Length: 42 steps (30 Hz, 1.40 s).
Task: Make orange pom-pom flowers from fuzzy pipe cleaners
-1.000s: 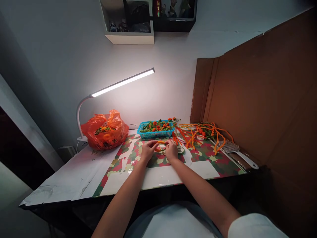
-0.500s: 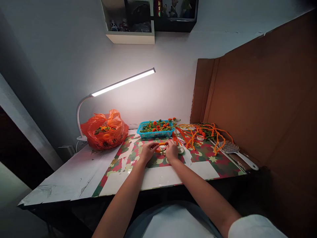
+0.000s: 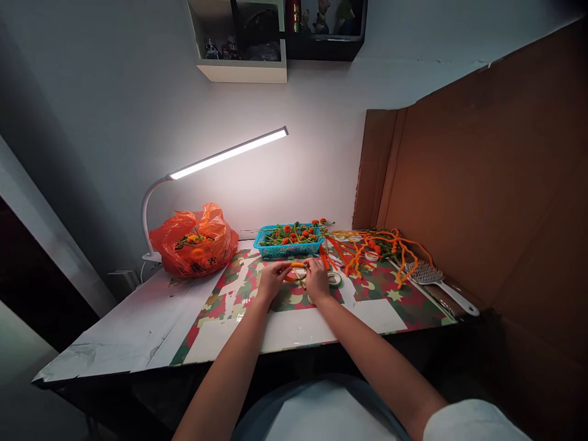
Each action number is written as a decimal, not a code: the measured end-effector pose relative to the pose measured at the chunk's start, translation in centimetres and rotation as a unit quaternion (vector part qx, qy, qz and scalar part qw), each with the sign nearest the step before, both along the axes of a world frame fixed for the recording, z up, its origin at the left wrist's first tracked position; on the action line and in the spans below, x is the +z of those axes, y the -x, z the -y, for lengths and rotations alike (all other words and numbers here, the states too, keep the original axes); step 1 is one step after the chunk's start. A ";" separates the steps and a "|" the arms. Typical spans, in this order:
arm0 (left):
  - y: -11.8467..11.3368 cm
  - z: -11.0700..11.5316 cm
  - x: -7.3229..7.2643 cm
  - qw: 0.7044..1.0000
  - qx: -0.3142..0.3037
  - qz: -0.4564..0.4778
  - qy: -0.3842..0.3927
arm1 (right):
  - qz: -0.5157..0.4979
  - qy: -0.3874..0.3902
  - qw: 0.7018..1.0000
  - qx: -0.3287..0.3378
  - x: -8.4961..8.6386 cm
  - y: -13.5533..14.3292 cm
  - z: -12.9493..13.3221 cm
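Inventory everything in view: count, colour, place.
Table: one, white, centre
Sheet: one, red and green, on table
Strip: one, orange, over sheet
Roll: one, green, beside strip
Basket: one, blue, table's back
Flowers: several, orange, in basket
Cords: several, orange, beside basket
Brush: one, white, beside cords
Bag: one, orange, left of basket
Lamp: one, white, beside bag
Cardboard: one, brown, right
Shelves: two, white and black, top
Figurines: several, mixed, in shelves
Left hand: one, bare, pinching strip
Right hand: one, bare, pinching strip
Sleeve: one, white, lower right
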<state>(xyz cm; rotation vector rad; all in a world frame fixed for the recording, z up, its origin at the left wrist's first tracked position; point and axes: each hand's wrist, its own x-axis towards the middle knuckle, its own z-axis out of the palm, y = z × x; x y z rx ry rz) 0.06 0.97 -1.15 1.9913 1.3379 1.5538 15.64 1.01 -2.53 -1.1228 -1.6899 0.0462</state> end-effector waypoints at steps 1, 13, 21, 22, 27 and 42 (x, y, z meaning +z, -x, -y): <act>0.1 0.0 0.0 1.000 -0.002 -0.014 -0.005 | 0.008 -0.001 1.000 -0.001 0.0 0.0 0.0; -0.3 0.2 0.6 0.991 -0.043 0.110 0.059 | -0.095 0.039 0.994 0.035 0.1 0.1 0.1; -0.2 -0.1 0.4 0.977 -0.061 0.186 0.083 | -0.066 0.022 0.995 0.072 0.1 0.0 0.2; -0.1 -0.2 0.3 0.979 -0.064 0.176 0.084 | -0.052 0.018 0.996 0.076 0.2 -0.1 0.2; 0.3 -0.1 0.3 0.990 -0.054 0.112 0.065 | -0.014 0.007 0.997 0.073 0.6 -0.5 0.4; -1.5 1.0 1.1 0.971 -0.081 0.195 0.112 | -0.260 0.154 0.951 0.063 0.8 0.8 0.6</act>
